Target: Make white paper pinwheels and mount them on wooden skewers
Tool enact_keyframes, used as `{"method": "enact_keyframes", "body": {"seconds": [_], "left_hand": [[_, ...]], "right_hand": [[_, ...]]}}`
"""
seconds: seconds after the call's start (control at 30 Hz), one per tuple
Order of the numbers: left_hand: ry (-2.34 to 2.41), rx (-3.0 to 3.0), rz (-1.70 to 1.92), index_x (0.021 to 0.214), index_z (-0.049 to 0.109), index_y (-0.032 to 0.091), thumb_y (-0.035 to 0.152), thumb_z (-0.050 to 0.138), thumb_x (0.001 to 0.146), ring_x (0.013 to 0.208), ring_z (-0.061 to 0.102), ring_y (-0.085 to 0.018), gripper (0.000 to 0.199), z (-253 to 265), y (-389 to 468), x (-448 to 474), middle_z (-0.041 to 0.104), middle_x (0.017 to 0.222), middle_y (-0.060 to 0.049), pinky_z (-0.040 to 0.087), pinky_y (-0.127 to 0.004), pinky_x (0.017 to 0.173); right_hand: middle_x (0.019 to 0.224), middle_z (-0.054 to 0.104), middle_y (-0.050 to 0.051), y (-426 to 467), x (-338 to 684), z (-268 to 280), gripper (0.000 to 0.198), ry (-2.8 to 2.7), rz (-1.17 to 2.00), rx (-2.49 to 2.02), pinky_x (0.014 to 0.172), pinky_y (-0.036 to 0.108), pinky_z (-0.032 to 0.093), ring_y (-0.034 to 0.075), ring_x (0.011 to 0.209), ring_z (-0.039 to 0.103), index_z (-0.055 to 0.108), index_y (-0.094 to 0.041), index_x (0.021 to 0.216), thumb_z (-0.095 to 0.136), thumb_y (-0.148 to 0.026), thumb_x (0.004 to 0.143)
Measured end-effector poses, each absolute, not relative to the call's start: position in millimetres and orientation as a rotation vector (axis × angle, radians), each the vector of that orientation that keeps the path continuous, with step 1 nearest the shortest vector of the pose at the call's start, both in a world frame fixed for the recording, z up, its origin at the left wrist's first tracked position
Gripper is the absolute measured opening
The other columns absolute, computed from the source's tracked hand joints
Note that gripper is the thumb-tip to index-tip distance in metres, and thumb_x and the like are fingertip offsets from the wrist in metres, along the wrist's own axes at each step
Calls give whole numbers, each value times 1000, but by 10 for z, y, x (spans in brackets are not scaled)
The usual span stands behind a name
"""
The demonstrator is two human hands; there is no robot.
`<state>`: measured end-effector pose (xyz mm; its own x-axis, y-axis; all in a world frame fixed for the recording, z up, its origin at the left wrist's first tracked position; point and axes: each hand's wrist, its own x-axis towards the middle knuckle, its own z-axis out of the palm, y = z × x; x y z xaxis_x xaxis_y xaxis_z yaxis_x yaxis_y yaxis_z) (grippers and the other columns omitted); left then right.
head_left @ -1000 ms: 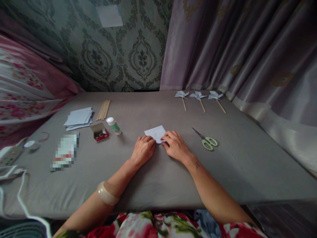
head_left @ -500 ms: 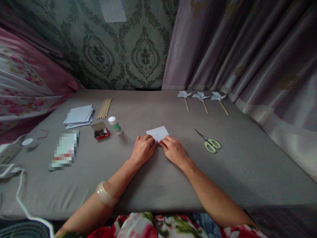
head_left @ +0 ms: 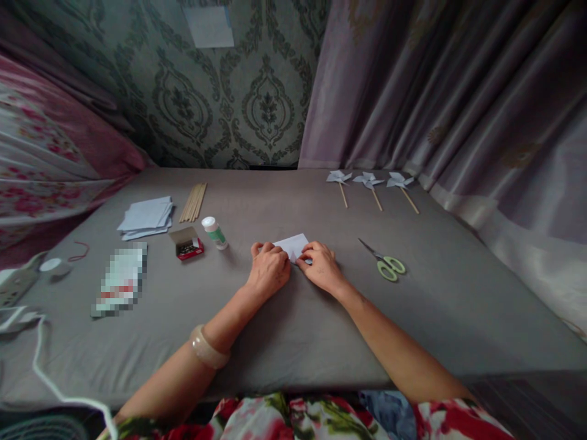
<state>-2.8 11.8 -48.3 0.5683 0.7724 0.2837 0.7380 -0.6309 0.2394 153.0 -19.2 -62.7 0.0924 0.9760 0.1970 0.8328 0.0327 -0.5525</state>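
Observation:
A small white sheet of paper (head_left: 293, 244) lies on the grey-covered table in front of me, its near edge turned up into a fold. My left hand (head_left: 269, 267) is closed at the sheet's left side, with curled fingers partly hiding it. At the right side my right hand (head_left: 321, 264) pinches the near edge between thumb and fingers. Scissors (head_left: 384, 263) with light green handles rest to the right of my right hand. Left of my left hand stands a glue bottle (head_left: 214, 233) with a white cap.
A small red box (head_left: 188, 245) of dark bits sits beside the bottle. Farther left are a stack of paper (head_left: 145, 216), several wooden sticks (head_left: 193, 202) and a blurred packet (head_left: 120, 278). Three paper pinwheels (head_left: 368, 181) lie at the back right. A white cable (head_left: 59, 391) runs along the left.
My right fingers have shifted and now pinch the paper's near edge, showing a raised fold. My left hand has curled more over the left side. The view has tilted slightly.

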Motion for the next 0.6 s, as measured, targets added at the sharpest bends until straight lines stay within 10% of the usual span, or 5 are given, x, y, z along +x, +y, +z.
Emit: {"method": "enact_keyframes", "body": {"seconds": [0.6], "left_hand": [[1372, 2540, 701, 83, 70, 23, 24, 51, 88, 92, 58, -25, 20, -568, 88, -75, 73, 90, -6, 28, -50, 93]], "right_hand": [[104, 61, 7, -149, 1448, -744, 14, -1633, 242, -1907, 87, 41, 39, 24, 101, 55, 67, -21, 67, 66, -28, 79]]}}
